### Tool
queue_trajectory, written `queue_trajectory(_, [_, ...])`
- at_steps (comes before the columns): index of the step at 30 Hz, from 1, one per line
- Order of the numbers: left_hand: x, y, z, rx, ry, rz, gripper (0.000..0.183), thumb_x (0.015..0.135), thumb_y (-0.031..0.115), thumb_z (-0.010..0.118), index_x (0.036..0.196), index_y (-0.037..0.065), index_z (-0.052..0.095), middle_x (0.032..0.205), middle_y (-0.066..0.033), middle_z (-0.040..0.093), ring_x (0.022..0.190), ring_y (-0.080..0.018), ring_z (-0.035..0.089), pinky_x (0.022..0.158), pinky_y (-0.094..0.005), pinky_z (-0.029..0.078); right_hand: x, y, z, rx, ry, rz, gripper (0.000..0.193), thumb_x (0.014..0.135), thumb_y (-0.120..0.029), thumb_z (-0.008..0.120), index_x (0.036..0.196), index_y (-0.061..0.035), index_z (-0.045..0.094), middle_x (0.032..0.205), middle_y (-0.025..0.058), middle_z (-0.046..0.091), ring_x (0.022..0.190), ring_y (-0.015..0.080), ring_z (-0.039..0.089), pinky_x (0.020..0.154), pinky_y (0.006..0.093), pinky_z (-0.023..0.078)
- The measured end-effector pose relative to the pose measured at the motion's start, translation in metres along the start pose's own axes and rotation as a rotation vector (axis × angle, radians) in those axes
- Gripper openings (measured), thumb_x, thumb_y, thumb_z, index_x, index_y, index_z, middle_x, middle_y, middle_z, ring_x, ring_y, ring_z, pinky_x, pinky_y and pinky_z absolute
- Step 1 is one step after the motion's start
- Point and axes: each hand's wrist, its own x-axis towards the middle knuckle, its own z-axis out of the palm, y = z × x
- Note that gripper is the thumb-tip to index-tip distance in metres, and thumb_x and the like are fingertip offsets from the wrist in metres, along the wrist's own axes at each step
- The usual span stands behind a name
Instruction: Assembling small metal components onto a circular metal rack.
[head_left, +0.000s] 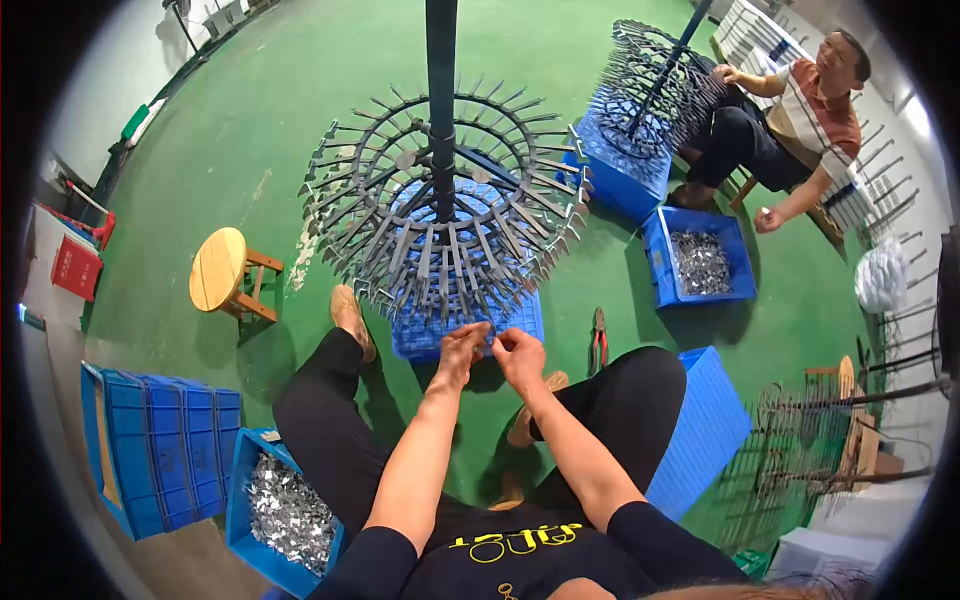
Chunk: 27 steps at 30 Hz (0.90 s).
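Observation:
In front of me stands a round dark metal rack (440, 215) on a central pole, with tiers of prongs fanning outward. It rests on an upturned blue crate (413, 340). Both my hands are at the rack's near lower edge, close together. The fingers of my left hand (463, 352) are bent and closed at the prong tips. My right hand (520, 357) pinches just beside it. Whatever lies between the fingertips is too small to make out. Small metal pieces (290, 505) fill a blue bin (243, 520) by my left leg.
A co-worker (800, 130) sits at the far right by a second rack (660, 95) and a bin of metal pieces (700, 262). Red-handled pliers (598, 345) lie on the green floor. A wooden stool (218, 270) stands left, blue crates (165, 440) lower left, another crate (700, 430) by my right knee.

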Motion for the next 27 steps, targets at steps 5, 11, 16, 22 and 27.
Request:
queue_trajectory(5, [0.017, 0.001, 0.016, -0.033, 0.017, 0.002, 0.015, 0.075, 0.019, 0.077, 0.081, 0.01, 0.066, 0.068, 0.0001, 0.059, 0.055, -0.0073, 0.051, 0.044, -0.0178, 0.035, 0.003, 0.006, 0.001, -0.036, 0.079, -0.128, 0.009, 0.074, -0.016, 0.066, 0.075, -0.0076, 0.063, 0.064, 0.0032, 0.058, 0.053, 0.0217, 0.053, 0.053, 0.0311, 0.042])
queue_trajectory(11, [0.028, 0.0, 0.015, -0.077, 0.053, 0.008, 0.016, 0.074, 0.019, 0.078, 0.075, 0.012, 0.063, 0.063, 0.0023, 0.055, 0.05, -0.0059, 0.046, 0.041, -0.0178, 0.032, 0.006, 0.004, 0.0, -0.07, 0.086, -0.269, 0.005, 0.075, -0.012, 0.066, 0.076, -0.0091, 0.062, 0.07, 0.0031, 0.058, 0.056, 0.0223, 0.053, 0.054, 0.0308, 0.042])
queue_trajectory(16, [0.03, 0.0, 0.017, -0.115, 0.08, 0.026, 0.019, 0.073, 0.02, 0.079, 0.07, 0.013, 0.061, 0.059, 0.0042, 0.051, 0.047, -0.0048, 0.042, 0.039, -0.0178, 0.029, 0.008, -0.002, 0.003, -0.023, 0.113, -0.306, 0.005, 0.075, -0.012, 0.065, 0.075, -0.0087, 0.062, 0.07, 0.0031, 0.058, 0.055, 0.0237, 0.053, 0.054, 0.0314, 0.042])
queue_trajectory(22, [0.012, 0.01, 0.036, -0.11, 0.071, -0.001, 0.019, 0.072, 0.019, 0.079, 0.07, 0.013, 0.062, 0.059, 0.0046, 0.051, 0.047, -0.0045, 0.042, 0.039, -0.0175, 0.029, 0.014, 0.008, -0.001, -0.046, 0.128, -0.291, 0.006, 0.074, -0.012, 0.066, 0.074, -0.0091, 0.06, 0.069, 0.0029, 0.057, 0.054, 0.0237, 0.053, 0.053, 0.0319, 0.042])
queue_trajectory(27, [0.031, 0.0, 0.017, -0.114, 0.108, 0.046, 0.018, 0.072, 0.019, 0.079, 0.072, 0.012, 0.062, 0.059, 0.0047, 0.051, 0.047, -0.0041, 0.041, 0.039, -0.0172, 0.029, 0.015, -0.005, 0.004, -0.122, 0.15, -0.356, 0.007, 0.072, -0.012, 0.067, 0.072, -0.0111, 0.06, 0.069, 0.0024, 0.057, 0.054, 0.0242, 0.053, 0.052, 0.0323, 0.042])
